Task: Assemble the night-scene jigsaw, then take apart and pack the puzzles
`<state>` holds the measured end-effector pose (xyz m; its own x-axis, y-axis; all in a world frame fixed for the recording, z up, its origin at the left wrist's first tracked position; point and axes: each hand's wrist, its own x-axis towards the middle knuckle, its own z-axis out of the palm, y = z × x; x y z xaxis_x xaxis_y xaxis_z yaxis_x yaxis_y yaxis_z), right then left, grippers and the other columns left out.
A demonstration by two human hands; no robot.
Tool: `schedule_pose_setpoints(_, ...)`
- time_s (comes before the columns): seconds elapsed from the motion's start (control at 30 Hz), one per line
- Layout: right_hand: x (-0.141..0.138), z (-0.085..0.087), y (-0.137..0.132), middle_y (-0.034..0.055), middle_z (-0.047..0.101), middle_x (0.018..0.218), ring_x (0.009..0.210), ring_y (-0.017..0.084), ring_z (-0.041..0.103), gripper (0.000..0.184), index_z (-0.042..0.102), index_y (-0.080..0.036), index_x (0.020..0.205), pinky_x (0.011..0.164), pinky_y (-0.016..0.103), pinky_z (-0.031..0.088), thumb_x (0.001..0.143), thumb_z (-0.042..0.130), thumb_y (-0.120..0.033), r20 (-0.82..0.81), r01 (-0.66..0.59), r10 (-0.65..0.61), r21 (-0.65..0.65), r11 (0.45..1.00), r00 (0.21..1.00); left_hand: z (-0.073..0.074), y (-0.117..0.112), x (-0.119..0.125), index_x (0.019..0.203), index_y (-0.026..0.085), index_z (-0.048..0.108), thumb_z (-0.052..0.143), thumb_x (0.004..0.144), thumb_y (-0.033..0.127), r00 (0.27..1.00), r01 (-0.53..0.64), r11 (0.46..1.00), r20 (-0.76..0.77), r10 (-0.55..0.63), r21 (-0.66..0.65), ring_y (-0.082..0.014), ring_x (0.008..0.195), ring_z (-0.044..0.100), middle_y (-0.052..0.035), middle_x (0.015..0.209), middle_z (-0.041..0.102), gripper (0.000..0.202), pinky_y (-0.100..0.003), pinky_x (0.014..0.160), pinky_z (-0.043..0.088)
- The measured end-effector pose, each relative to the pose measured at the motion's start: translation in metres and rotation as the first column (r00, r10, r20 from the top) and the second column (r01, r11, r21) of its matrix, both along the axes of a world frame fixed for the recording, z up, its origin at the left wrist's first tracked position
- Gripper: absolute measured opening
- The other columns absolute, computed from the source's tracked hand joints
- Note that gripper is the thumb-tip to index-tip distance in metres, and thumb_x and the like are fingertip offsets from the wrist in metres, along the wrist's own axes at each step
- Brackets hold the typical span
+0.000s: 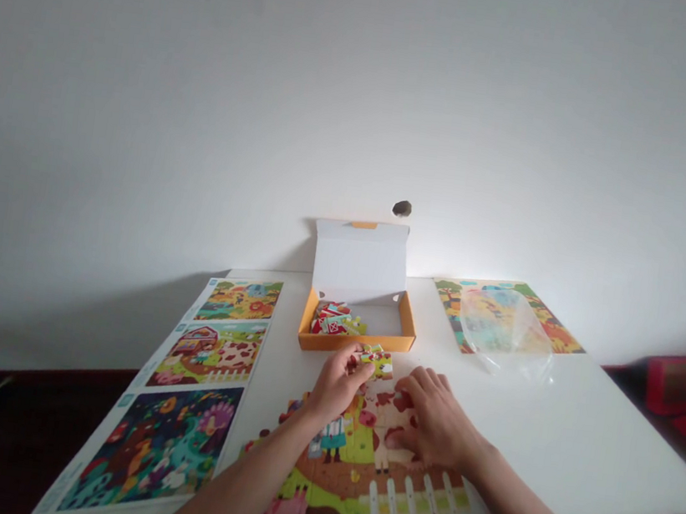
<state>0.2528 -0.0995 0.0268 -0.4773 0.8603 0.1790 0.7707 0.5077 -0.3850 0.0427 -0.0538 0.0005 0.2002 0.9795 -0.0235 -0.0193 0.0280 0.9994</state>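
A partly built farm jigsaw [352,477] lies on the white table [597,442] in front of me. My left hand [335,387] pinches a green and yellow puzzle piece [378,360] at the jigsaw's far edge. My right hand [432,420] lies flat on the jigsaw's upper right part, fingers spread and pressing the pieces down. Just beyond the hands stands an orange box [363,340] with its white lid raised, and several loose pieces [335,320] sit in its left half.
A long picture sheet [184,405] with three farm scenes lies at the left, reaching the table's near edge. A second picture [553,323] lies at the far right under a clear plastic bag [506,333]. A white wall with a small dark hole [402,208] rises behind.
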Motion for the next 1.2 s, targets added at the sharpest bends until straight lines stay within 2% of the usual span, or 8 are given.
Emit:
schedule_pose_setpoints(0.1, 0.002, -0.008, 0.004, 0.0034, 0.055, 0.088, 0.085, 0.021, 0.052, 0.022, 0.057, -0.02, 0.082, 0.079, 0.037, 0.041, 0.073, 0.074, -0.031, -0.129, -0.008, 0.005, -0.021, 1.0, 0.992, -0.002, 0.001, 0.001, 0.096, 0.017, 0.055, 0.063, 0.081, 0.041, 0.999, -0.035, 0.999, -0.025, 0.035, 0.015, -0.0121, 0.061, 0.053, 0.0016, 0.076, 0.057, 0.03, -0.022, 0.053, 0.047)
schedule_pose_setpoints(0.23, 0.002, -0.013, 0.006, 0.0034, 0.058, 0.087, 0.083, 0.019, 0.054, 0.004, 0.057, -0.019, 0.084, 0.078, 0.035, 0.04, 0.086, 0.058, -0.022, -0.26, -0.04, 0.035, -0.011, 0.999, 0.965, -0.004, -0.001, -0.001, 0.098, 0.017, 0.057, 0.059, 0.084, 0.039, 0.992, -0.012, 0.995, -0.127, 0.024, 0.1, -0.0129, 0.065, 0.055, 0.0011, 0.077, 0.06, 0.026, -0.023, 0.06, 0.046)
schedule_pose_setpoints(0.43, -0.002, -0.018, 0.006, 0.0002, 0.063, 0.074, 0.069, 0.017, 0.054, 0.016, 0.058, -0.021, 0.085, 0.069, 0.03, 0.039, 0.095, 0.047, -0.029, -0.246, 0.011, -0.022, -0.048, 0.999, 0.969, -0.004, -0.007, -0.002, 0.1, 0.017, 0.059, 0.056, 0.088, 0.035, 0.947, 0.107, 0.961, -0.322, -0.021, 0.253, -0.0153, 0.072, 0.057, -0.0007, 0.08, 0.062, 0.022, -0.025, 0.07, 0.043)
schedule_pose_setpoints(0.67, -0.005, -0.021, 0.004, 0.0015, 0.06, 0.063, 0.061, 0.015, 0.053, 0.03, 0.054, -0.019, 0.076, 0.066, 0.028, 0.033, 0.097, 0.041, -0.036, -0.047, 0.09, -0.087, 0.072, 0.993, 0.995, -0.009, -0.006, -0.001, 0.106, 0.017, 0.058, 0.054, 0.089, 0.037, 0.948, 0.071, 0.968, -0.317, 0.009, 0.239, -0.0141, 0.068, 0.054, -0.0004, 0.079, 0.061, 0.027, -0.023, 0.063, 0.041)
schedule_pose_setpoints(0.77, -0.005, -0.018, 0.004, 0.0018, 0.061, 0.064, 0.057, 0.014, 0.053, 0.032, 0.055, -0.019, 0.08, 0.059, 0.026, 0.028, 0.098, 0.038, -0.039, -0.015, 0.107, -0.107, 0.02, 0.994, 0.994, -0.01, -0.006, -0.001, 0.106, 0.016, 0.058, 0.054, 0.089, 0.037, 0.951, 0.078, 0.967, -0.31, 0.001, 0.243, -0.0141, 0.069, 0.055, -0.0012, 0.081, 0.061, 0.027, -0.023, 0.063, 0.041)
schedule_pose_setpoints(0.93, -0.002, -0.009, 0.01, -0.0021, 0.06, 0.061, 0.053, 0.012, 0.05, 0.024, 0.057, -0.021, 0.088, 0.055, 0.023, 0.028, 0.095, 0.045, -0.041, -0.104, 0.078, -0.093, -0.138, 0.987, 0.99, -0.011, -0.005, -0.001, 0.108, 0.016, 0.058, 0.054, 0.089, 0.037, 0.953, 0.054, 0.969, -0.303, 0.022, 0.242, -0.0142, 0.07, 0.055, -0.0019, 0.083, 0.062, 0.028, -0.023, 0.063, 0.042)
schedule_pose_setpoints(1.07, 0.001, -0.005, 0.014, -0.0048, 0.052, 0.054, 0.049, 0.01, 0.041, 0.025, 0.059, -0.021, 0.082, 0.052, 0.022, 0.027, 0.092, 0.051, -0.043, -0.194, 0.058, -0.101, -0.216, 0.975, 0.976, -0.011, -0.005, -0.002, 0.11, 0.016, 0.057, 0.053, 0.09, 0.037, 0.952, 0.067, 0.971, -0.305, 0.007, 0.231, -0.014, 0.069, 0.056, -0.0025, 0.085, 0.064, 0.029, -0.023, 0.062, 0.042)
schedule_pose_setpoints(1.2, 0.004, -0.006, 0.012, -0.0051, 0.052, 0.053, 0.049, 0.009, 0.041, 0.031, 0.061, -0.019, 0.081, 0.051, 0.021, 0.031, 0.091, 0.053, -0.046, -0.345, 0.031, -0.138, -0.298, 0.954, 0.928, -0.008, -0.005, -0.002, 0.111, 0.017, 0.057, 0.054, 0.089, 0.034, 0.941, 0.065, 0.964, -0.337, 0.026, 0.257, -0.0149, 0.071, 0.058, -0.0021, 0.085, 0.064, 0.028, -0.024, 0.066, 0.044)
